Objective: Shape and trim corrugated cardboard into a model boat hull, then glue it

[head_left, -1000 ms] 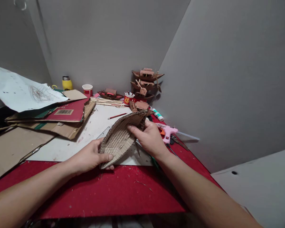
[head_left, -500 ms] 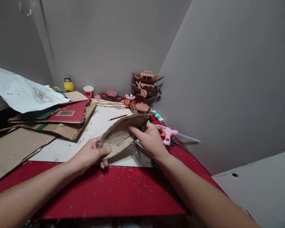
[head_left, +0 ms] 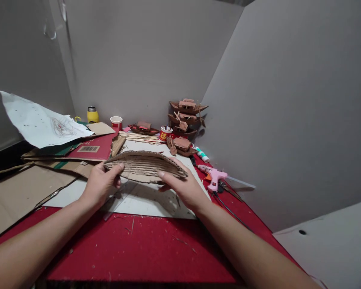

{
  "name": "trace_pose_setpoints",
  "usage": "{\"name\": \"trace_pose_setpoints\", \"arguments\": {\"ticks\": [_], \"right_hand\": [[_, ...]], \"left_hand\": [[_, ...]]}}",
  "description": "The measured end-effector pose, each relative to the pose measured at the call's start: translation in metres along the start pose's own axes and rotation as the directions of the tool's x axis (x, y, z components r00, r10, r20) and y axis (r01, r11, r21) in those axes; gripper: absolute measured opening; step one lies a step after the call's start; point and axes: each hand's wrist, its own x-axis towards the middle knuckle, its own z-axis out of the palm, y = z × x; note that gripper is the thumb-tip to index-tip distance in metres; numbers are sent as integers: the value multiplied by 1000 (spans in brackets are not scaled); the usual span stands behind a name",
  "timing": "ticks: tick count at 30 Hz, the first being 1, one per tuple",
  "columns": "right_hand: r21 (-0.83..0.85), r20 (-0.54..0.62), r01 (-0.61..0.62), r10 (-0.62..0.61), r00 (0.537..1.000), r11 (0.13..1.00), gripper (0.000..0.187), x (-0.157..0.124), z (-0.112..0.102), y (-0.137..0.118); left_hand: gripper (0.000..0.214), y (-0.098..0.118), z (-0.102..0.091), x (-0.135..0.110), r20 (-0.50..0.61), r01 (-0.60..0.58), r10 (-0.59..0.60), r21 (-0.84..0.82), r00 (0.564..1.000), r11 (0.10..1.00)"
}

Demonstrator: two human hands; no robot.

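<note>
Between my two hands is a boat-shaped cardboard hull (head_left: 141, 166), its ridged hollow side facing me and its ends pointing left and right. My left hand (head_left: 100, 182) grips the left end, thumb on the inner ridges. Toward the other end, my right hand (head_left: 185, 184) pinches the hull with its thumb inside; the rest of its fingers are partly hidden behind. The hull is held above a white board (head_left: 150, 204) that lies on the red table cover (head_left: 132, 249).
Cardboard sheets (head_left: 27, 188) and a drawn-on paper (head_left: 48, 124) pile up at left. Finished model boats (head_left: 188, 106) stack by the back wall, near a paper cup (head_left: 166, 133) and thin sticks (head_left: 141, 137). A pink glue gun (head_left: 215, 176) with its cord lies at right.
The hull has swung from a slanted pose to nearly level and moved left. My left hand went up and left with it, while my right hand slid lower on its end.
</note>
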Motion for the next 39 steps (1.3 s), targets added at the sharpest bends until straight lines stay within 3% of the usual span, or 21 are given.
{"name": "trace_pose_setpoints", "arguments": {"ticks": [2, 4, 8, 11, 14, 21, 28, 35, 39], "right_hand": [[-32, 95, 13, -10, 995, 999, 56, -1, -5, -5], [-42, 122, 57, -51, 991, 998, 62, 1, -11, -8], [-126, 132, 33, -16, 991, 991, 59, 3, -12, -6], [-244, 267, 55, 12, 964, 968, 45, 0, -2, 1], [-232, 402, 95, 6, 915, 968, 27, -4, 7, 8], [-208, 400, -8, 93, 912, 978, 19, -5, 10, 9], [-145, 405, 58, 6, 914, 988, 12, -9, 17, 6], [-218, 388, 56, 34, 921, 974, 9, -7, 19, 7], [-216, 394, 59, 31, 919, 975, 8, -8, 18, 6]], "left_hand": [[25, 4, -6, 5, -53, -25, 27, 26, 998, 999], [24, 8, -11, 9, -23, -34, 35, 70, 999, 997], [18, 6, -9, 6, 196, -31, -8, 196, 981, 980], [14, -2, 1, -5, 383, -75, -33, 265, 923, 961], [15, -9, 9, -18, 499, -186, 2, 320, 866, 929], [18, 2, 12, -29, 523, -294, 73, 355, 850, 887], [20, 1, 12, -34, 517, -414, 159, 427, 841, 804], [23, -3, 17, -35, 457, -389, 174, 433, 872, 813], [19, 0, 17, -34, 478, -350, 139, 387, 867, 853]]}}
